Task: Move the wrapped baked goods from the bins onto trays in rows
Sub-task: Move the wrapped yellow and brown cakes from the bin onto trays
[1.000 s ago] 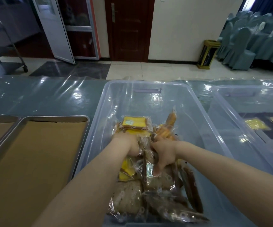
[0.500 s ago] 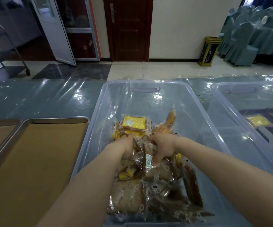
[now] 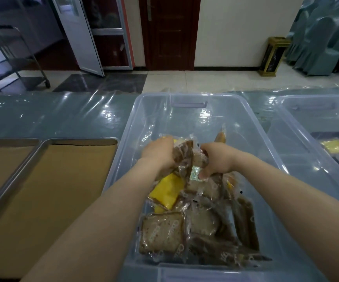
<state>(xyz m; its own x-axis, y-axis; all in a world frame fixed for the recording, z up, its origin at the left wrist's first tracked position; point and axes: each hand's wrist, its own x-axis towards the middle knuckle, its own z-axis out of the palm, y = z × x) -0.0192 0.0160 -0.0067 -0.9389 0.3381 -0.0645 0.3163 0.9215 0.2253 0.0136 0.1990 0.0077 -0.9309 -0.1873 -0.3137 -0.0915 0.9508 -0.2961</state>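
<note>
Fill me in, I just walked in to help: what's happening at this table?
A person is emptying the middle bin of wrapped baked goods. The left hand and right hand each have a grip on brown packets, lifted above the pile. The paper-lined tray to the left holds nothing yet.

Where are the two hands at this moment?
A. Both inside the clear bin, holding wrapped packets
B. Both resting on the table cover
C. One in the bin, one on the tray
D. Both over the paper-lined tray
A: the left hand and the right hand both grip wrapped packets inside the clear bin; the tray holds nothing.
</note>
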